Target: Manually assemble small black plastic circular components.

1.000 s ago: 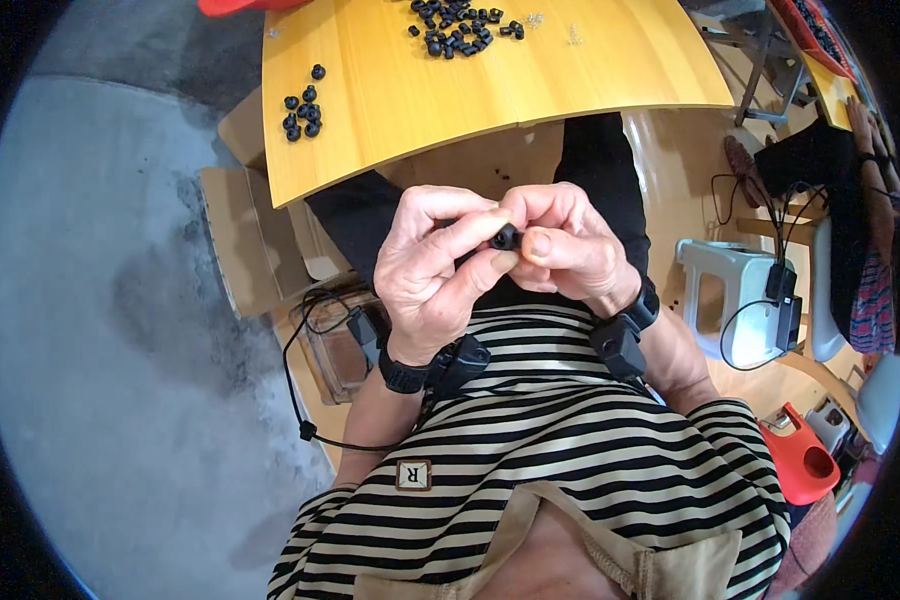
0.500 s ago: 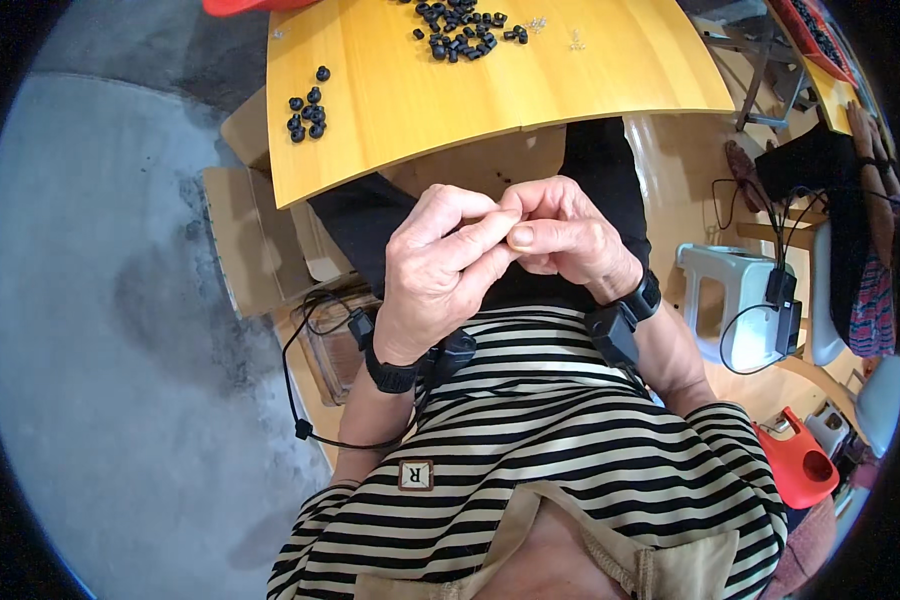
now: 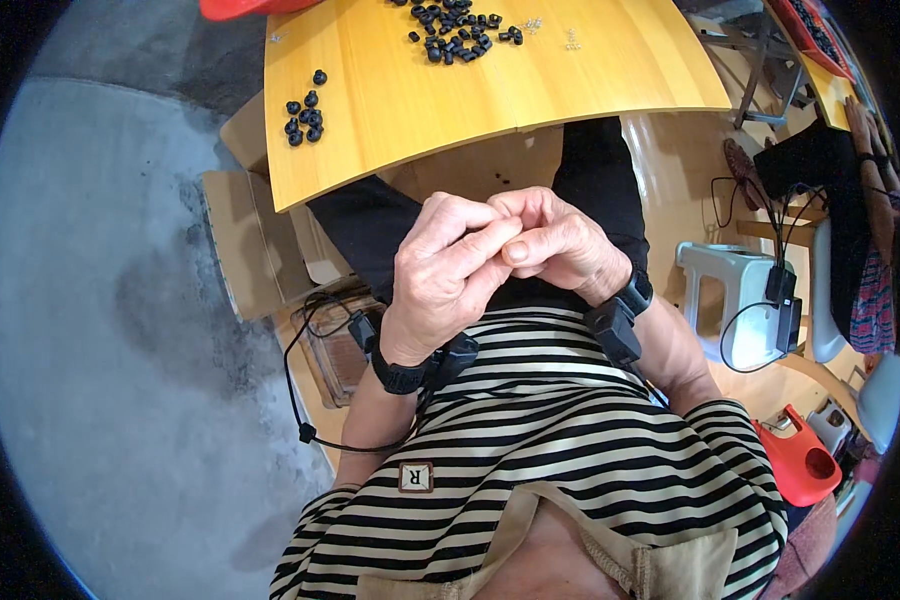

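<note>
My left hand and my right hand meet fingertip to fingertip in front of my striped shirt, just short of the table's near edge. Both are pinched closed; whatever sits between the fingers is hidden by them. On the wooden table, a small group of round black parts lies at the left. A larger heap of small black cylindrical parts is spread at the far middle. Beside that heap are tiny clear or silvery pieces.
A red container stands at the table's far left. Below the table's left corner are a cardboard box and a black cable. At right are a white stool, a red plastic object and another person's arm.
My hands remain pressed together, with the fingers shifting slightly against each other and my left hand moving a little to the right. The parts on the table lie as before.
</note>
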Motion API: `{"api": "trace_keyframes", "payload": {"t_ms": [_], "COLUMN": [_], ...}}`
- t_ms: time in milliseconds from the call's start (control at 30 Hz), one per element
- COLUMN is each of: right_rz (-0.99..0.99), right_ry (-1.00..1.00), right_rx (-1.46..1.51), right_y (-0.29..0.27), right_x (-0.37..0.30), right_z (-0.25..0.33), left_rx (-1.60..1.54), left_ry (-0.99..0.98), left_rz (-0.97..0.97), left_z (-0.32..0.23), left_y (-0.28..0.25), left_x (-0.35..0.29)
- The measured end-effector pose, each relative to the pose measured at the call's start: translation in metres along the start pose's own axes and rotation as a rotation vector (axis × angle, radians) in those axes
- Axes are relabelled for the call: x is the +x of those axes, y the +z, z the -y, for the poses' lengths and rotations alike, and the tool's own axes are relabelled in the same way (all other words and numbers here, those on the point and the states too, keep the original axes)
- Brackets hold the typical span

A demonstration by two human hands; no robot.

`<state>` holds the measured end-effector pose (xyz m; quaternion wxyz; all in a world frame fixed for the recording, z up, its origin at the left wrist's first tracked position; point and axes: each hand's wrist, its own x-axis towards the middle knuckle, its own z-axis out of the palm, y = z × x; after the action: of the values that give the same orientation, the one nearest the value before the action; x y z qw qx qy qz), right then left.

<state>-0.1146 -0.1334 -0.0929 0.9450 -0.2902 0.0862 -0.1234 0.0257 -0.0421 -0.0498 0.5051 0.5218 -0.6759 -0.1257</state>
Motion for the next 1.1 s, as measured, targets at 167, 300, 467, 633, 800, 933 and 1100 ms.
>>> {"api": "trace_keyframes", "payload": {"t_ms": [167, 300, 467, 633, 800, 933, 1100], "right_rz": [-0.048, -0.024, -0.053, -0.079, -0.057, -0.065, -0.407], "right_ry": [-0.016, -0.085, -0.149, -0.121, -0.129, -0.115, -0.259], "right_rx": [-0.002, 0.027, 0.028, 0.016, -0.018, -0.038, -0.351], "right_y": [0.007, 0.009, 0.013, 0.014, 0.014, 0.013, 0.025], "right_x": [-0.001, -0.002, -0.002, 0.000, -0.001, -0.003, -0.006], "right_z": [0.003, -0.002, -0.005, -0.003, 0.002, 0.007, 0.009], "left_rx": [0.032, 0.007, 0.010, 0.041, -0.040, -0.056, -0.017], "left_ry": [-0.026, 0.038, 0.095, 0.089, -0.037, -0.041, -0.083], "left_rz": [0.002, -0.031, -0.077, -0.075, -0.057, -0.075, -0.098], "left_z": [0.002, 0.003, 0.005, 0.004, 0.000, 0.000, 0.001], "left_y": [-0.003, 0.000, 0.003, 0.003, -0.001, -0.003, -0.003], "left_x": [-0.002, -0.004, -0.002, -0.001, 0.000, 0.000, -0.003]}}
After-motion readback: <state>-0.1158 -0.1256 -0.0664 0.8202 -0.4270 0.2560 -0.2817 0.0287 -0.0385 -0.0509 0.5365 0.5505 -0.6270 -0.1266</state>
